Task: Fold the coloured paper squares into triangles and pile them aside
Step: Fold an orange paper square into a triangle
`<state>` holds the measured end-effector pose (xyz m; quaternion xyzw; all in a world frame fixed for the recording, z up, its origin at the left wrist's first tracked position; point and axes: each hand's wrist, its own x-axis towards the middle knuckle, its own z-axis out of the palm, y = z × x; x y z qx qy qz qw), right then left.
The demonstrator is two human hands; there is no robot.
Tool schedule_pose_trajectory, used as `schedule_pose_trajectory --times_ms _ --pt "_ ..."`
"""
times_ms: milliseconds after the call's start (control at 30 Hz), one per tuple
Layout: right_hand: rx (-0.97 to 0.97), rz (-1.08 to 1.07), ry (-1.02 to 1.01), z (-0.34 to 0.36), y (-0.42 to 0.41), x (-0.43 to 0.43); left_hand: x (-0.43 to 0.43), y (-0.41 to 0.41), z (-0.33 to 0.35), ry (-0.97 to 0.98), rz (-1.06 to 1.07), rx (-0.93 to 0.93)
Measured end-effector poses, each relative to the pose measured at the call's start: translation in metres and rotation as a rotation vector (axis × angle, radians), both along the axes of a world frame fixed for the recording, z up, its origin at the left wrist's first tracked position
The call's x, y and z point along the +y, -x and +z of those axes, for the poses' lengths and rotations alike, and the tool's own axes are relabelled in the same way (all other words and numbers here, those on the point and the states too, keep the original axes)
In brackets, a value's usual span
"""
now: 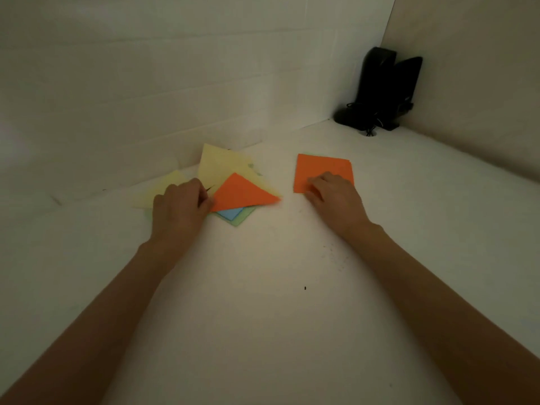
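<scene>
Left hand [180,206] fingers curled, right hand [333,196] palm-down

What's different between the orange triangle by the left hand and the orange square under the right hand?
The orange triangle is folded, with three corners; the orange square is unfolded, with four. The triangle tops a pile of yellow, blue and green papers; the square lies apart, to the right. The left hand pinches the triangle's corner; the right hand rests on the square. Both are the same orange paper.
</scene>
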<state>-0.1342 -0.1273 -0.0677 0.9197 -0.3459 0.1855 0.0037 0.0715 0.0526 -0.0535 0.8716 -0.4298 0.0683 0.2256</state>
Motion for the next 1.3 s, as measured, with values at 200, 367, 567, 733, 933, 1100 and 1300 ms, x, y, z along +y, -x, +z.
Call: schedule_pose_trajectory --times_ms 200,367,567,733,933,1100,1300 --pt "0.072 -0.005 0.091 0.007 -0.001 0.014 -0.004 0.007 -0.010 -0.055 0.003 -0.257" --pt "-0.056 -0.081 0.023 0.012 0.004 0.017 -0.006 0.020 -0.007 0.211 -0.252 -0.348" --pt "-0.545 0.095 0.186 0.027 0.026 0.031 -0.025 0.074 0.015 0.491 -0.346 1.056" --pt "-0.484 0.422 0.229 0.012 0.047 0.052 -0.042 0.098 0.015 0.543 -0.372 1.683" --pt "-0.309 0.641 0.116 -0.002 0.050 0.063 -0.041 0.099 -0.002 0.743 -0.328 1.678" --pt "-0.535 0.499 -0.137 0.007 0.053 0.072 -0.038 0.097 -0.001 0.770 -0.382 1.752" --pt "-0.831 0.220 -0.531 0.014 0.050 0.071 -0.031 0.099 0.005 0.711 -0.530 1.801"
